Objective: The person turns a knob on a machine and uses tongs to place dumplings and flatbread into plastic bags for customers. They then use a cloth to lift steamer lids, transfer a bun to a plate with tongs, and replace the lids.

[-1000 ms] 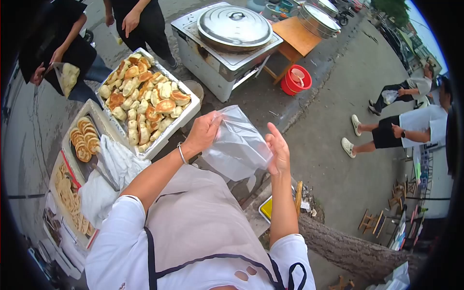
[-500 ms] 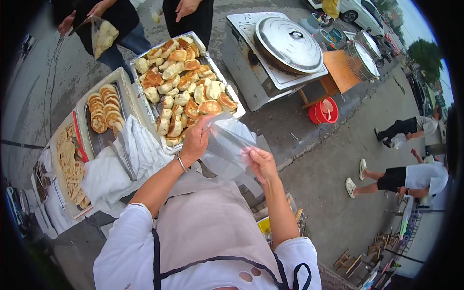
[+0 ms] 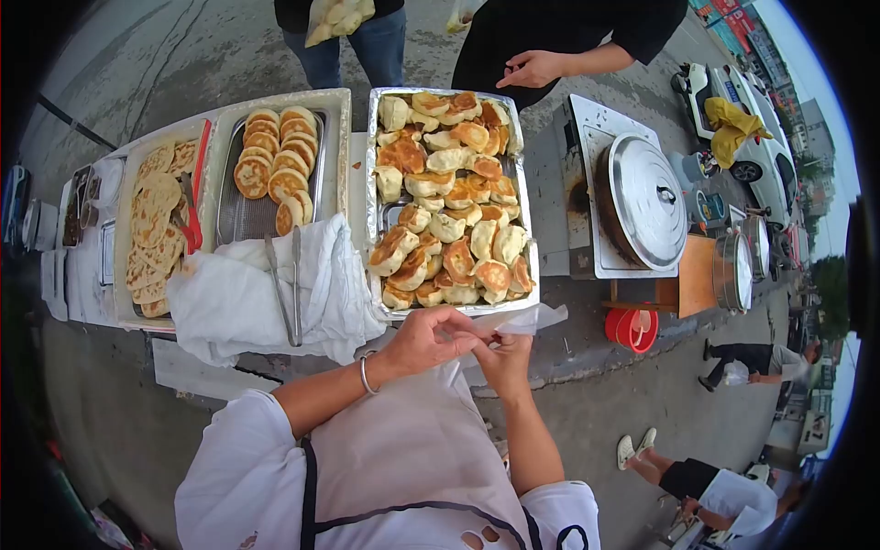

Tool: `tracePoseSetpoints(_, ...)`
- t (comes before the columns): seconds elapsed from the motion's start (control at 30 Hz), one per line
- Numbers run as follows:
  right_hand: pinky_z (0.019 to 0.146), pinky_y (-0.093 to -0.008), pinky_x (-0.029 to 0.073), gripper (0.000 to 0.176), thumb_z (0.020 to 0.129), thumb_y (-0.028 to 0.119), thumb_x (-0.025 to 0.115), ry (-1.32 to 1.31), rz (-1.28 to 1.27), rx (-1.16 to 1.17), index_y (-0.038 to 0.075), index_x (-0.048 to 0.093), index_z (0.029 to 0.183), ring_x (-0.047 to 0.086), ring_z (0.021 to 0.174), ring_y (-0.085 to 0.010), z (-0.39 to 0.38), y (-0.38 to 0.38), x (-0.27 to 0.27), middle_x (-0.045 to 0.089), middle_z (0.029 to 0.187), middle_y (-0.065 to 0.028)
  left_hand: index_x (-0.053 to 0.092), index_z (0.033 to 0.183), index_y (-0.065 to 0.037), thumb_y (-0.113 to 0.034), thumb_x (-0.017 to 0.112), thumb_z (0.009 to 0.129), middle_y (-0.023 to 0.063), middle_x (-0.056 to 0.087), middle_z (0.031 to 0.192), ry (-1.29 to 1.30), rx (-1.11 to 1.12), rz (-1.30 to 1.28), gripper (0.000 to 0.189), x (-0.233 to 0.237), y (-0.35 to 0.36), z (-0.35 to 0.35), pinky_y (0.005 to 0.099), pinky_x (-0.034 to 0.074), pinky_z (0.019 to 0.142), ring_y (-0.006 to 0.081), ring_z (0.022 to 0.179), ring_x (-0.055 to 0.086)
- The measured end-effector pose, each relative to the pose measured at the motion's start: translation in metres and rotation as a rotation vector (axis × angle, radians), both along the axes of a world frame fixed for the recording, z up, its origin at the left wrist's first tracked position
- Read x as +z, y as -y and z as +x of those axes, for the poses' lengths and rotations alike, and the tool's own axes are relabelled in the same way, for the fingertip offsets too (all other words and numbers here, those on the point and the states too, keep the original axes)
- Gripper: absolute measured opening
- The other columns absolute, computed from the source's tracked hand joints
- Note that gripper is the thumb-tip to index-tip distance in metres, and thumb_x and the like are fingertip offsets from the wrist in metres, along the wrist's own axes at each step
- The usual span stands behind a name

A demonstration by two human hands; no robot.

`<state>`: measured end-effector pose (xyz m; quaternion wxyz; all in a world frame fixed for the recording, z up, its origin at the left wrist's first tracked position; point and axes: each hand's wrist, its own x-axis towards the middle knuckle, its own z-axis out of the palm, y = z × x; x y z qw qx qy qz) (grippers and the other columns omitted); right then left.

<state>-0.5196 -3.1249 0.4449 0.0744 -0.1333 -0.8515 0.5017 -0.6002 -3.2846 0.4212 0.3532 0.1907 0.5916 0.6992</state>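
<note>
Head view: L hand (image 3: 426, 345) & R hand (image 3: 506, 363) meet, both pinching plastic bag (image 3: 533, 319) at near edge of bun tray (image 3: 533, 266), prob. for finer control; tongs (image 3: 296, 289) on cloth (image 3: 225, 302) L of tray, prob. for easy reach.

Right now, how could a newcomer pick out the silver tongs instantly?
Start at the big foil-lined tray heaped with browned dumplings. Just left of it, a crumpled white cloth holds the tongs, lying with their arms in a narrow V. They look bare metal throughout, unlike the red-handled utensil on the flatbreads further left.
</note>
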Motion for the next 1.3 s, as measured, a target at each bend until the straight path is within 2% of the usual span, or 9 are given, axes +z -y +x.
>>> tracePoseSetpoints(0.17, 0.056, -0.0299, 0.053, 0.020, 0.070, 0.008, 0.084, -0.082, 0.180, 0.263, 0.000, 0.070, 0.083, 0.067, 0.060, -0.0187, -0.044, 0.009, 0.014, 0.070, 0.072, -0.0081, 0.065, 0.095, 0.005, -0.010, 0.065, 0.093, 0.0074, 0.070, 0.088, 0.210, 0.185, -0.005, 0.015, -0.014, 0.013, -0.013, 0.0228, 0.054, 0.068, 0.0080, 0.076, 0.064)
tracePoseSetpoints(0.3, 0.066, -0.0276, 0.056, 0.019, 0.073, 0.000, 0.081, 0.081, -0.611, 0.244, 0.002, 0.068, 0.087, 0.066, 0.071, -0.0124, -0.067, -0.009, -0.012, 0.070, 0.081, -0.0073, 0.063, 0.095, 0.003, -0.009, 0.062, 0.094, 0.0050, 0.067, 0.084, 0.190, 0.350, 0.015, 0.013, -0.014, 0.015, -0.025, 0.0226, 0.053, 0.070, 0.0077, 0.075, 0.062)
tracePoseSetpoints(0.4, 0.067, -0.0264, 0.055, 0.009, 0.083, -0.002, 0.068, 0.141, -0.635, 0.162, 0.004, 0.062, 0.080, 0.063, 0.073, -0.0107, -0.090, -0.041, -0.052, 0.066, 0.079, -0.0053, 0.052, 0.092, -0.004, -0.016, 0.055, 0.099, 0.0018, 0.061, 0.079, 0.414, 0.528, 0.300, 0.014, -0.008, 0.013, -0.032, 0.0302, 0.054, 0.080, 0.0101, 0.073, 0.060)
tracePoseSetpoints(0.57, 0.049, -0.0247, 0.050, 0.020, 0.095, 0.011, 0.051, 0.439, -1.954, -0.413, 0.011, 0.048, 0.075, 0.051, 0.050, -0.0105, -0.157, -0.124, -0.091, 0.049, 0.060, 0.0032, 0.046, 0.095, -0.010, -0.020, 0.053, 0.100, 0.0017, 0.057, 0.085, 0.607, 0.446, 0.912, 0.014, -0.009, 0.044, -0.036, 0.0342, 0.052, 0.081, 0.0104, 0.077, 0.057)
tracePoseSetpoints(0.73, 0.045, -0.0214, 0.031, 0.019, 0.095, 0.009, 0.058, 0.102, -0.792, 0.402, 0.010, 0.048, 0.078, 0.039, 0.050, -0.0049, -0.172, -0.091, -0.022, 0.047, 0.063, 0.0041, 0.047, 0.124, -0.009, -0.015, 0.063, 0.090, 0.0116, 0.059, 0.109, -0.543, 0.793, -0.577, 0.039, 0.027, 0.025, -0.050, 0.0416, 0.044, 0.097, 0.0215, 0.102, 0.057)
tracePoseSetpoints(0.9, 0.050, -0.0214, 0.031, 0.014, 0.090, 0.001, 0.060, -0.106, -0.342, 1.012, 0.007, 0.051, 0.081, 0.038, 0.056, -0.0046, -0.181, -0.047, 0.037, 0.046, 0.067, 0.0067, 0.054, 0.128, -0.006, -0.011, 0.062, 0.087, 0.0181, 0.053, 0.124, -0.882, 0.366, -0.707, 0.042, 0.032, 0.002, -0.089, 0.0416, 0.036, 0.103, 0.0299, 0.118, 0.049)
tracePoseSetpoints(1.07, 0.059, -0.0190, 0.041, 0.014, 0.088, 0.007, 0.061, 0.598, -0.838, 0.850, 0.004, 0.066, 0.101, 0.054, 0.066, -0.0045, -0.211, -0.071, -0.012, 0.062, 0.080, 0.0028, 0.060, 0.114, -0.005, -0.011, 0.049, 0.092, 0.0036, 0.059, 0.090, 0.028, 0.894, -0.030, 0.025, 0.019, 0.043, -0.126, 0.0257, 0.048, 0.074, 0.0135, 0.084, 0.058)
tracePoseSetpoints(1.17, 0.070, -0.0244, 0.049, 0.024, 0.092, 0.013, 0.061, 0.407, -1.247, 1.238, 0.003, 0.063, 0.114, 0.062, 0.081, -0.0099, -0.203, -0.059, -0.013, 0.068, 0.090, -0.0040, 0.060, 0.110, -0.004, -0.018, 0.046, 0.097, -0.0004, 0.059, 0.082, 0.150, 0.933, 0.019, 0.024, -0.021, 0.018, -0.147, 0.0243, 0.048, 0.068, 0.0099, 0.077, 0.058)
tracePoseSetpoints(1.3, 0.064, -0.0283, 0.055, 0.051, 0.087, 0.049, 0.067, 0.069, -2.218, 0.941, 0.004, 0.055, 0.108, 0.060, 0.069, -0.0168, -0.256, -0.043, -0.064, 0.055, 0.082, -0.0040, 0.065, 0.105, -0.008, -0.029, 0.049, 0.099, 0.0009, 0.064, 0.086, 0.771, 0.732, 0.176, 0.027, -0.089, -0.021, -0.138, 0.0269, 0.049, 0.066, 0.0134, 0.080, 0.060)
